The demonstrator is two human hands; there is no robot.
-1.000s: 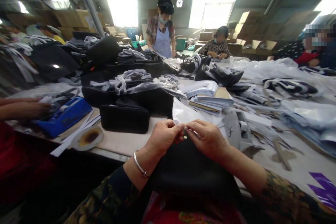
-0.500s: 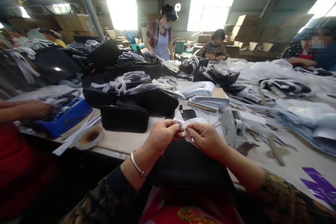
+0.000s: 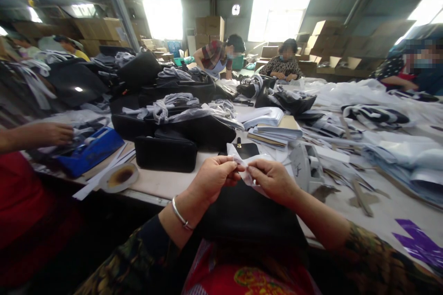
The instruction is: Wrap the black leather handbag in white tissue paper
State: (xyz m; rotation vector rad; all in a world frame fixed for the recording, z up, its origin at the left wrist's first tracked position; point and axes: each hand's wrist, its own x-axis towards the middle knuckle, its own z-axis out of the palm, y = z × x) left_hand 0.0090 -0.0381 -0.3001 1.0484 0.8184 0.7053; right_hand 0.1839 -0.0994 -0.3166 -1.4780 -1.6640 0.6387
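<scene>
Bright windows (image 3: 279, 16) stand behind a cluttered desk (image 3: 166, 184), with a smooth black piece (image 3: 254, 216) at its near edge. Just above that piece, the left hand (image 3: 216, 177) and right hand (image 3: 273, 179) pinch a thin white sheet (image 3: 256, 187) (a silver bangle (image 3: 178, 213) rings the left wrist), each grip narrow. Left of the piece lies a tape roll (image 3: 107, 183).

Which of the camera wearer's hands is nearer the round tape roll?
Left. The left hand is to the right of the tape roll, not touching it; the right hand is farther right.
</scene>
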